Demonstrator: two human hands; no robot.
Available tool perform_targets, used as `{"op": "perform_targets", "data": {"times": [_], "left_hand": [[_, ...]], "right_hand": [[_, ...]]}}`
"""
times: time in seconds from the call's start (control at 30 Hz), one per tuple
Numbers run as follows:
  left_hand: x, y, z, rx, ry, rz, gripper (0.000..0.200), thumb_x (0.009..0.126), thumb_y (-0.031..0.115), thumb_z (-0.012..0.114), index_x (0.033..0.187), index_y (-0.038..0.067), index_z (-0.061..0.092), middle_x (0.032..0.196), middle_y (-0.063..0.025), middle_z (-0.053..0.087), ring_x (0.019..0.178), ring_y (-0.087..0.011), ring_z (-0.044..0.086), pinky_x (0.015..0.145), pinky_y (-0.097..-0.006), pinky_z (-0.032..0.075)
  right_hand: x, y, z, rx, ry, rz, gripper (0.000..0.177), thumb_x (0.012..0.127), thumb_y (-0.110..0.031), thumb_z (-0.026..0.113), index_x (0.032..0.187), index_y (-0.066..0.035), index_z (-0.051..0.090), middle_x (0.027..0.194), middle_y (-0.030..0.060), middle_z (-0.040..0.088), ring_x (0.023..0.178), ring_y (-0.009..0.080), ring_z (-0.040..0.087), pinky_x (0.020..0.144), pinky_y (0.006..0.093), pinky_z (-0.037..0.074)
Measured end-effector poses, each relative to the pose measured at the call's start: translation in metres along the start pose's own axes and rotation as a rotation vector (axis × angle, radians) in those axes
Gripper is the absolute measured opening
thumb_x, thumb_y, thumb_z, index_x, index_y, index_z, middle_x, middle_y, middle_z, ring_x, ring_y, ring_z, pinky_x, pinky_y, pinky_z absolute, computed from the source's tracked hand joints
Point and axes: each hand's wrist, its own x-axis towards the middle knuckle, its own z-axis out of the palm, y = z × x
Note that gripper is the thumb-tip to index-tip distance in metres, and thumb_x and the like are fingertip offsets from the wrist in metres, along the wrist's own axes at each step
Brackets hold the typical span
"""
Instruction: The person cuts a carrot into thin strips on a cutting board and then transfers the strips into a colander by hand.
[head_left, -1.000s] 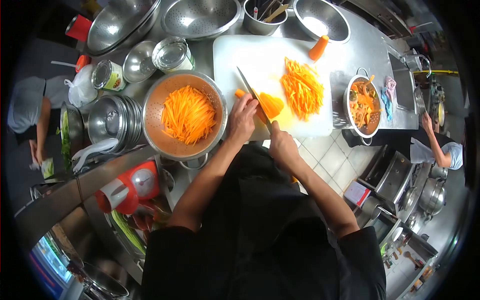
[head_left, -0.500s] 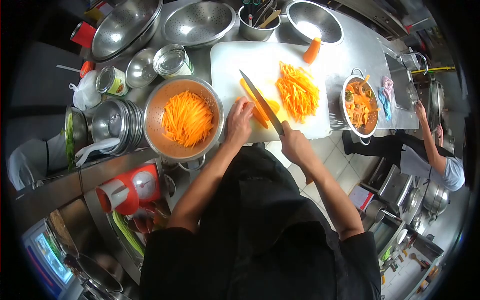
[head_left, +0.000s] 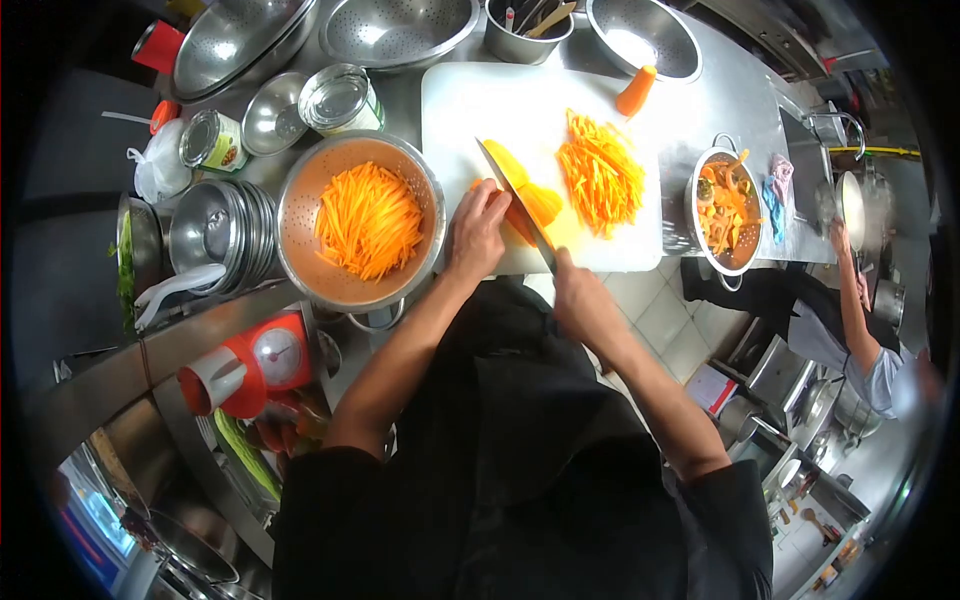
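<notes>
My right hand [head_left: 583,298] grips the handle of a long kitchen knife [head_left: 514,196], its blade slanting up and left across the white cutting board [head_left: 460,105]. Against the left side of the blade, my left hand [head_left: 477,236] presses its bent fingertips on a piece of carrot [head_left: 517,224], partly hidden by fingers and blade. Flat carrot slices [head_left: 541,204] lie just right of the knife. Further right is a pile of carrot strips [head_left: 602,178]. A whole peeled carrot piece [head_left: 636,91] sits at the board's upper right corner.
Left of the board stands a colander [head_left: 290,235] of carrot strips [head_left: 370,220]; at right, another colander [head_left: 728,262] holds peelings. Steel bowls, a tin can [head_left: 338,100] and a utensil pot [head_left: 527,42] line the back. A co-worker [head_left: 850,320] stands at far right, near a pale round pan [head_left: 851,210].
The knife has come left, closer to my left fingertips, and now lies over the carrot piece. The whole view has shifted slightly. A pale pan now shows by the co-worker's hand.
</notes>
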Motion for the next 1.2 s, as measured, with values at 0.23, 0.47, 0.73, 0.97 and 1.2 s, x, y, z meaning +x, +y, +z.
{"op": "perform_targets", "data": {"times": [0.23,0.47,0.73,0.97,1.2], "left_hand": [[0.004,0.0,0.0,-0.017,0.019,-0.009,0.03,0.073,-0.012,0.058,0.102,-0.002,0.057,0.105,-0.0142,0.053,0.093,-0.0353,0.056,0.078,-0.0432,0.046],[0.0,-0.007,0.005,-0.028,-0.002,-0.012,0.025,0.078,-0.007,0.056,0.102,-0.001,0.058,0.112,-0.0171,0.053,0.095,-0.0377,0.054,0.08,-0.0454,0.045],[0.001,-0.002,-0.004,-0.068,-0.029,-0.055,0.03,0.076,-0.01,0.056,0.104,0.0,0.058,0.109,-0.0142,0.055,0.097,-0.0351,0.057,0.08,-0.0422,0.048],[0.0,-0.002,-0.004,-0.064,0.002,-0.053,0.023,0.079,-0.009,0.052,0.1,-0.003,0.057,0.106,-0.0166,0.055,0.099,-0.0373,0.056,0.081,-0.0446,0.047],[-0.002,-0.003,-0.002,-0.091,-0.024,-0.088,0.027,0.077,-0.011,0.054,0.102,-0.003,0.055,0.108,-0.0176,0.054,0.1,-0.0377,0.056,0.083,-0.0439,0.048]], "right_hand": [[0.03,0.009,0.015,0.023,0.101,-0.047,0.024,0.077,0.002,0.049,0.1,0.003,0.041,0.07,0.0314,0.06,0.069,0.0487,0.061,0.064,0.0564,0.048],[-0.017,-0.011,-0.029,-0.063,-0.011,-0.027,0.021,0.077,0.003,0.048,0.098,0.003,0.042,0.068,0.031,0.06,0.069,0.0496,0.061,0.066,0.0572,0.048],[0.032,0.001,0.028,0.038,0.148,-0.06,0.023,0.08,0.0,0.048,0.102,0.004,0.042,0.07,0.032,0.061,0.067,0.0492,0.061,0.066,0.0577,0.048],[0.003,-0.014,-0.018,0.004,-0.007,0.053,0.023,0.086,-0.006,0.054,0.104,0.002,0.043,0.073,0.0323,0.06,0.073,0.0518,0.059,0.067,0.059,0.044],[0.03,-0.004,0.024,0.04,0.099,-0.029,0.022,0.079,0.0,0.048,0.1,0.004,0.044,0.068,0.0308,0.06,0.066,0.0496,0.061,0.065,0.0566,0.048]]}}
